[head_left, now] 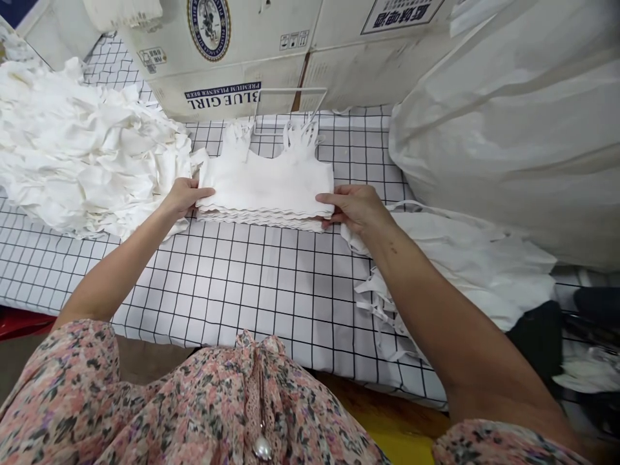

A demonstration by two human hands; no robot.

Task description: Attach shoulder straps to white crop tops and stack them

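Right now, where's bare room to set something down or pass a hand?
Widest patch: white checked cloth in front of the stack of white strappy tops, between the left hand and right hand. A narrower strip lies between stack and large white bag. Crowded: the heap of white fabric at left and loose white garments by the right forearm.

Left hand (pixel 186 197) held palm down, fingers together; right hand (pixel 351 208) held palm down, fingers directed toward it; bare forearms (pixel 121 265) extended forward from torso (pixel 194 400), hands kept well apart
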